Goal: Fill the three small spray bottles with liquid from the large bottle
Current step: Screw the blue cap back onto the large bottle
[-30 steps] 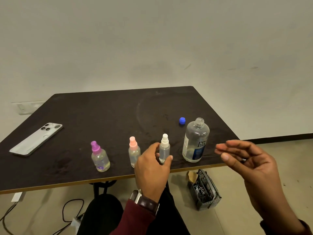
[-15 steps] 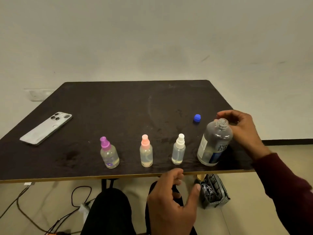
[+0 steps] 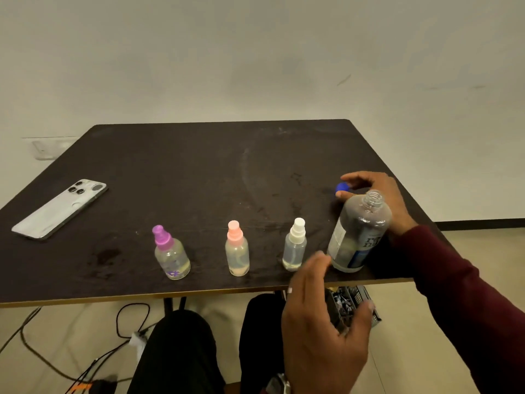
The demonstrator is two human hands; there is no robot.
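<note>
1. Nearest the camera, the left hand (image 3: 321,325) is held spread wide and empty in front of the table's near edge, its fingertips close to the base of the large clear plastic bottle with the blue-and-white label (image 3: 358,234); no contact can be made out.
2. Just beyond that open hand, the three small spray bottles are stood upright in a row near the front edge of the dark square table (image 3: 199,166): the white-capped clear bottle (image 3: 295,245) closest, then the pink-capped one (image 3: 237,250), then the purple-capped one (image 3: 170,254) farthest to its left.
3. All three pump caps are seated and liquid is seen in each, so the filling is judged done, or nearly so.
4. The large bottle is stood uncapped beside the right-hand table edge, little margin being left there.
5. Behind it, the right hand (image 3: 377,200) is curled narrowly over the small blue screw cap (image 3: 341,187); whether the cap is gripped cannot be told. Recapping is judged the remaining step.
6. Beyond that grip, bare tabletop is left open; a silver phone (image 3: 61,207) is lying well apart, far left.
</note>
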